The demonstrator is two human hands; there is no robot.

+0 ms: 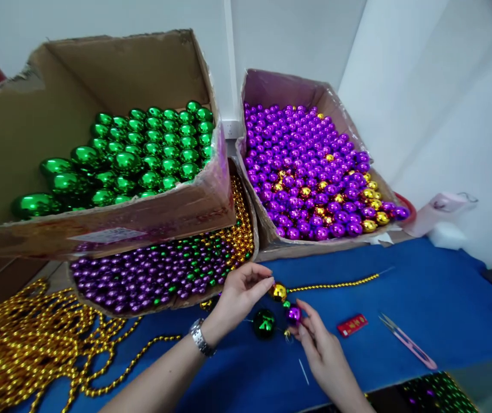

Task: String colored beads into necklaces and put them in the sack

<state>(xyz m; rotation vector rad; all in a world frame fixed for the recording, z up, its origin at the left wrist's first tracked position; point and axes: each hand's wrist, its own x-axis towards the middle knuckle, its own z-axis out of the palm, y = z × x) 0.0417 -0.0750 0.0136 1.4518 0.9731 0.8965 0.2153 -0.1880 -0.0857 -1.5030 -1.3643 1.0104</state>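
My left hand, a watch on its wrist, pinches a shiny gold ball at the end of a thin gold bead strand that runs right across the blue cloth. My right hand holds a purple ball with its fingertips, just below the gold one. A large green ball lies between my hands, strung with small beads.
Cardboard boxes stand behind: large green balls, purple and gold balls, small mixed beads. A pile of gold bead strands lies at left. A red lighter, pink snips and a loose needle lie at right.
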